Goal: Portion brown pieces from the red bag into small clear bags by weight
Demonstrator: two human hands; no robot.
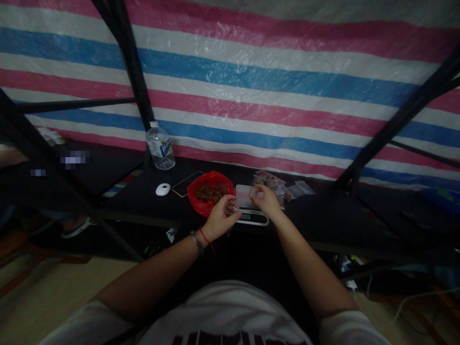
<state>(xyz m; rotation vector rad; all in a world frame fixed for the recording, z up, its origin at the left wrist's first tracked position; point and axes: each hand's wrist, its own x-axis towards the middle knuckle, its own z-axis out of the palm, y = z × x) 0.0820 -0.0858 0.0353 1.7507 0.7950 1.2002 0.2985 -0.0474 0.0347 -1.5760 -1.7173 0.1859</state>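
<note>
A small clear bag [247,195] is being held over the digital scale [251,216], which sits at the front edge of the dark table [143,201]. The bag's far top corner is pinched by the right hand [266,201], fingers pressed together on the plastic. The left hand [220,221] is curled just left of the scale, and something small and see-through seems to be gripped at its fingertips (too dim to tell what exactly). Right beside the scale, on its left, a red bag [210,191] lies open with brownish bits inside. Further left of the scale a phone [187,183] is laid flat, then a white oval gadget [163,189], with a water bottle [160,146] behind them. Behind the scale, to its right, a heap of filled little packets [273,183] is piled.
</note>
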